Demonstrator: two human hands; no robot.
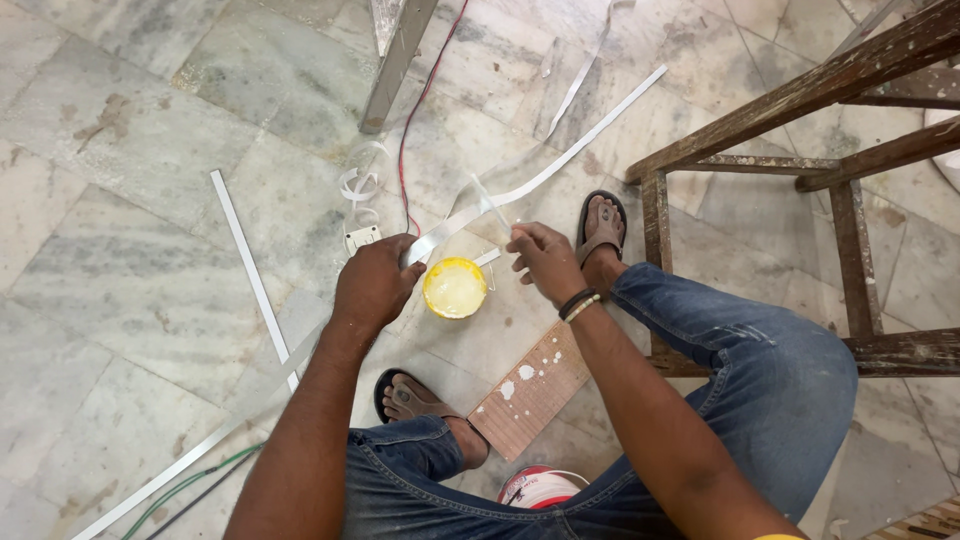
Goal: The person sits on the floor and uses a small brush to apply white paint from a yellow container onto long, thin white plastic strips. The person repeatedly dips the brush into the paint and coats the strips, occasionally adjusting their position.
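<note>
My left hand grips a long white plastic strip that runs from the lower left of the floor up to the upper right. My right hand pinches a thin clear film that is lifting off the strip's face just right of my left hand. A small round tub of yellow paste sits open on the floor between my hands. Both my feet wear sandals, and my legs are in blue jeans.
A wooden ladder frame stands at the right by my right foot. A paint-spotted wooden board lies between my feet, above a red-and-white tin. A second white strip, a red wire, a white switch box and a metal leg lie ahead.
</note>
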